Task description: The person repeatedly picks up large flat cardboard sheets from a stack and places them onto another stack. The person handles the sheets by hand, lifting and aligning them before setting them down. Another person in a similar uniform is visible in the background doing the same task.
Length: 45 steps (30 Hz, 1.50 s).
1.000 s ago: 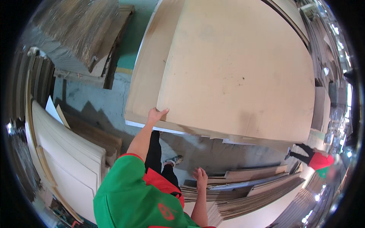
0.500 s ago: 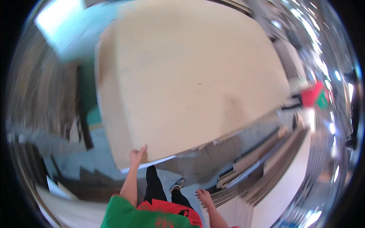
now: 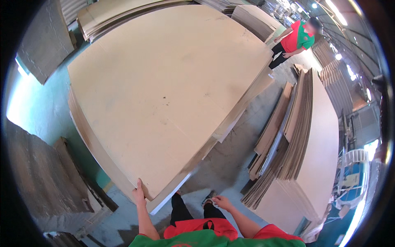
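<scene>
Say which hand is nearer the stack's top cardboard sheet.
Left. The left hand holds the top cardboard sheet near its closest corner; the right hand is apart from it, off to the right.

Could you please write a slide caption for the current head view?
Left hand at the near corner of a large tan sheet, right hand apart from it, a co-worker standing beyond.

The big board (image 3: 164, 82) is pale tan, flecked with dark specks. At right, the stacked boards (image 3: 319, 148) have cream faces and brown, finely striped edges. The floor (image 3: 48, 108) runs from blue-green at left to grey. Both the near shirt (image 3: 185, 240) and far shirt (image 3: 295, 38) are green and red.
</scene>
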Available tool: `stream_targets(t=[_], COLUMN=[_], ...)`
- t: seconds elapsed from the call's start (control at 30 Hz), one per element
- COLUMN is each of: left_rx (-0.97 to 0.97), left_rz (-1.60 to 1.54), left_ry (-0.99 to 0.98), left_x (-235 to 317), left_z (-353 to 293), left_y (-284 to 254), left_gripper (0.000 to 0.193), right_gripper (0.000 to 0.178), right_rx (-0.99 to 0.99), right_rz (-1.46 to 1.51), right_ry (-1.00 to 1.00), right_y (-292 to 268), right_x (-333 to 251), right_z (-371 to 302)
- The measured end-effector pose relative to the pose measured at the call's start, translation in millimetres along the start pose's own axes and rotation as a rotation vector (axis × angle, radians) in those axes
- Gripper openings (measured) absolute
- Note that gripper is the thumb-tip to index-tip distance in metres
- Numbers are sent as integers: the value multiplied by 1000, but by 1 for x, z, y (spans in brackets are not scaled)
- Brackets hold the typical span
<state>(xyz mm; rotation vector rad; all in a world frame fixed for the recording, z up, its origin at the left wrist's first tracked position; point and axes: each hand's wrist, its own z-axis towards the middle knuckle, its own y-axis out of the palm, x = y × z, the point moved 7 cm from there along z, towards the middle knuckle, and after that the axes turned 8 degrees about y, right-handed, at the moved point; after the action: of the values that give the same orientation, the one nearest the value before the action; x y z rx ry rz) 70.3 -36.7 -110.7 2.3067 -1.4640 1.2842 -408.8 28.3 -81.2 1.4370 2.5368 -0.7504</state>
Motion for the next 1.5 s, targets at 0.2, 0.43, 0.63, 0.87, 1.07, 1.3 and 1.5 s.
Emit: stream_targets(t=[0.2, 0.43, 0.63, 0.87, 1.07, 1.3, 1.5], left_rx=[-291, -560, -454, -608, -713, -693, -686], left_rz=[-498, -462, -689, -762, -810, -820, -762], left_ry=[216, 302, 436, 642, 718, 745, 771], left_x=[151, 222, 255, 357, 405, 441, 432], left_z=[-118, -246, -237, -215, -233, -269, -269], left_y=[-17, -10, -22, -60, -64, -67, -61], left_gripper=[53, 43, 41, 35, 29, 30, 31], right_gripper=[68, 47, 26, 22, 22, 23, 20], right_rx=[-312, -98, -39, 9, -60, -54, -57], right_rz=[1030, 1382, 1326, 1030, 1031, 998, 993], right_ry=[-254, -469, -835, -900, -924, -1008, -980], right_y=[-27, -124, -146, -157, -191, -220, -226], right_x=[-153, -311, -370, -468, -493, -509, -498], right_z=[-15, -43, -99, -150, -206, -232, -236])
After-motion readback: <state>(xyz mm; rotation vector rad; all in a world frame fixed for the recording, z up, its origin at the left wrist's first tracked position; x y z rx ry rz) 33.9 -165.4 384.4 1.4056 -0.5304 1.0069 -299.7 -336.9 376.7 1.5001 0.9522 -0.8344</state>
